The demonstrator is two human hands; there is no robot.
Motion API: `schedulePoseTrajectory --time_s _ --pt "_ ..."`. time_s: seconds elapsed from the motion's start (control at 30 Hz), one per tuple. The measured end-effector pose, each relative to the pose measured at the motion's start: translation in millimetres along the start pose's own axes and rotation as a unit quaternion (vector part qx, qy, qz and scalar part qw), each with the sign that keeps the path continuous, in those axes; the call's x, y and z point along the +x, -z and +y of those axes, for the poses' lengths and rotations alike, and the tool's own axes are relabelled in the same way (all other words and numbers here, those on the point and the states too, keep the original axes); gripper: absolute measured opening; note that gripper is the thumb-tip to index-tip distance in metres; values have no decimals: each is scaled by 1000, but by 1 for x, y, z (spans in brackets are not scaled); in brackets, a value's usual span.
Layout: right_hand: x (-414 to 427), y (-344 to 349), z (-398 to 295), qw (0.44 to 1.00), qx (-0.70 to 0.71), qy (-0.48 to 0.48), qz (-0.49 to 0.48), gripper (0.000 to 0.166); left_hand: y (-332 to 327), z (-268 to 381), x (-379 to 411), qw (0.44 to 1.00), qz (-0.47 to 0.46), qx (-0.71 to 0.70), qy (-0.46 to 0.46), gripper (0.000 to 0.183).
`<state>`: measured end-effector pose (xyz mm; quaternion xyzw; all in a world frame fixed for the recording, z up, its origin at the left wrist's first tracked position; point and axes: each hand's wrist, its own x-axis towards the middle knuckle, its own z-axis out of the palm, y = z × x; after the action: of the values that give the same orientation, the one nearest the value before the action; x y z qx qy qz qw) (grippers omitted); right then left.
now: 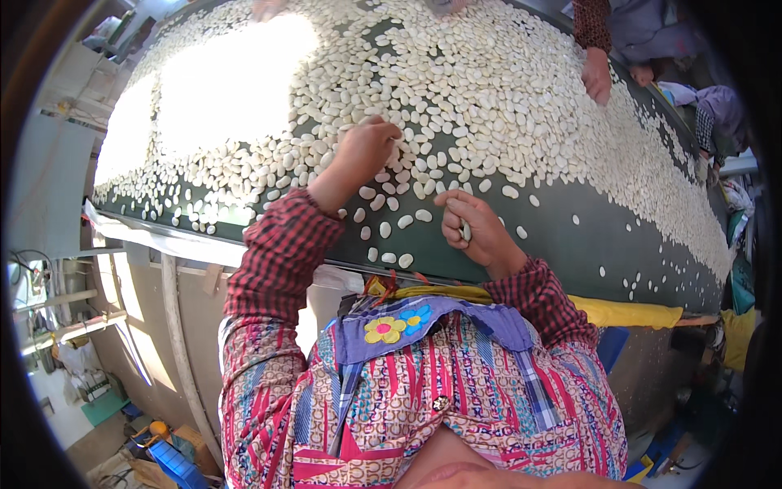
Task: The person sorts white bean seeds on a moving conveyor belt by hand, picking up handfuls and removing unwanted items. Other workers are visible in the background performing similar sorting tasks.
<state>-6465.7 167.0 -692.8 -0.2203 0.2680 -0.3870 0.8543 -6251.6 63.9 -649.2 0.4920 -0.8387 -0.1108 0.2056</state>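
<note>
Many white beans (507,104) lie spread over a dark green conveyor-like table surface (568,244). My left hand (365,150) reaches into the beans near the middle, its fingertips bent down among them. Whether it pinches a bean is hidden. Closer to my body, my right hand (473,226) hovers over the near part of the surface. Its fingers are curled around at least one white bean (466,231), and its index finger points left. A few loose beans (404,221) lie between the two hands.
Another person's hand (597,76) touches the beans at the far right, and more workers' hands show along the far edge. Bright sunlight washes out the beans at left. Yellow cloth (626,312) and white sheeting (165,238) line the near edge. A blue crate (174,464) stands low at left.
</note>
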Motion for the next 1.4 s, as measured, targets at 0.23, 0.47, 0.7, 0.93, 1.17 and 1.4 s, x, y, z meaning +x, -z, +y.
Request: schedulePoseTrajectory --time_s 0.23,0.47,0.7,0.93,1.17,1.4 --pt "-16 15 -10 999 35 6 -6 16 -20 13 16 976 -120 178 38 9" --pt "-23 34 -10 998 64 -19 -11 18 -18 0 12 988 -116 59 81 12" --pt "-33 43 -21 991 118 -22 62 31 -27 118 16 944 -146 -291 -47 19" --pt "-48 69 -24 994 108 -29 -10 22 -10 -45 81 964 217 -21 155 13" --pt "-59 80 -28 996 82 -39 8 21 -15 -95 117 967 113 221 60 15" --pt "-68 101 -27 997 76 -15 -4 22 -15 -107 123 944 25 326 51 12"
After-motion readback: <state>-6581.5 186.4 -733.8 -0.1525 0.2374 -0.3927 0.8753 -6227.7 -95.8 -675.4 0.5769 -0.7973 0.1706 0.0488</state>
